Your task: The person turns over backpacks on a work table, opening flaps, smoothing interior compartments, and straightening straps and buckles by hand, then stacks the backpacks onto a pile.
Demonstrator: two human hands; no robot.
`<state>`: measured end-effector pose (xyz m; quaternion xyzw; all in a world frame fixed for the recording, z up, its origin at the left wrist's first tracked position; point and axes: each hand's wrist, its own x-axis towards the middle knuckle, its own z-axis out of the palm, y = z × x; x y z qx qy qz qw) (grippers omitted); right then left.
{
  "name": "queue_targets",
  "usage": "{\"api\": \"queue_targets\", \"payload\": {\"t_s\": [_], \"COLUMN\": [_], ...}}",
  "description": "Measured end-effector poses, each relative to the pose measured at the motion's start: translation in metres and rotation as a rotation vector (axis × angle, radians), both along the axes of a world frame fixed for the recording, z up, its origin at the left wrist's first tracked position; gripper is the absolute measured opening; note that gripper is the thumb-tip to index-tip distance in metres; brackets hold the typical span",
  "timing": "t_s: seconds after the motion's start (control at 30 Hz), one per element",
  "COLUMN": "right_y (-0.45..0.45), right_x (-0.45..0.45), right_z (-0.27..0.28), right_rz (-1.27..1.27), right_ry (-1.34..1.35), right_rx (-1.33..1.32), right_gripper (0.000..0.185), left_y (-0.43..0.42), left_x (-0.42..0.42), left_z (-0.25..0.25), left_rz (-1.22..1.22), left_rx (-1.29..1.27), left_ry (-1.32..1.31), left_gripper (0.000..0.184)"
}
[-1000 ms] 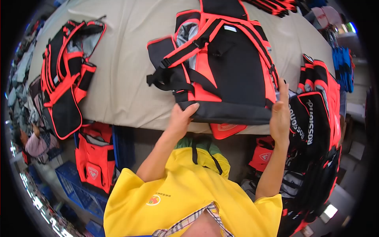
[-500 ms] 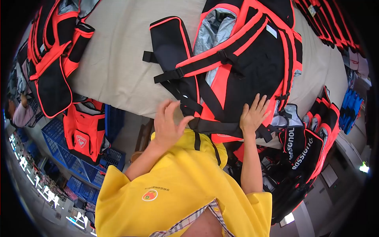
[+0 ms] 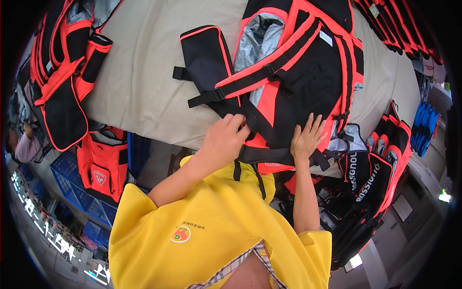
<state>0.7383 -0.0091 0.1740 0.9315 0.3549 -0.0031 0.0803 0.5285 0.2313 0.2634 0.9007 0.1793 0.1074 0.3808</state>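
Note:
A black and neon-red backpack [image 3: 308, 91] lies back panel up, its silver lining showing at an opening. My left hand [image 3: 224, 139] is closed at its lower left edge, fingers curled over the spot where a black strap enters; the exact part pinched is hidden. Flat on the lower right of the back panel rests my right hand [image 3: 308, 137], fingers stretched out. Across the panel runs a padded shoulder strap [image 3: 269, 70] with black buckles. A black side flap [image 3: 204, 53] with red piping spreads out to the left.
The backpack lies on a cloth-covered table [image 3: 144, 72]. Another black-and-red bag [image 3: 65, 72] lies at its left end. Below stand blue crates [image 3: 79, 185] with a red bag [image 3: 101, 164]. More bags [image 3: 370, 183] hang or pile up at right. A person [image 3: 28, 144] is at far left.
My left hand has moved right and up onto the backpack's lower left edge, and its spread fingers have closed. My right hand stays flat on the panel. The view has shifted slightly.

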Motion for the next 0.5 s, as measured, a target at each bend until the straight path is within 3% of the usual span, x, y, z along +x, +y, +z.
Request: {"api": "queue_targets", "payload": {"t_s": [0.03, 0.17, 0.27, 0.5], "right_y": [0.001, 0.001, 0.001, 0.002], "right_x": [0.000, -0.001, -0.001, -0.002], "right_z": [0.001, 0.003, 0.001, 0.004], "right_rz": [0.007, 0.021, 0.006, 0.024], "right_ry": [-0.007, -0.023, -0.017, -0.032], "right_rx": [0.012, 0.032, 0.012, 0.002], "right_gripper": [0.067, 0.066, 0.067, 0.065], "left_y": [-0.002, -0.009, -0.020, -0.039], "left_x": [-0.004, -0.007, -0.008, -0.026], "left_z": [0.001, 0.009, 0.010, 0.021], "left_rz": [-0.047, -0.034, 0.076, 0.066], "left_rx": [0.082, 0.193, 0.232, 0.050], "left_ry": [0.099, 0.089, 0.166, 0.184], "left_gripper": [0.022, 0.025, 0.025, 0.018]}}
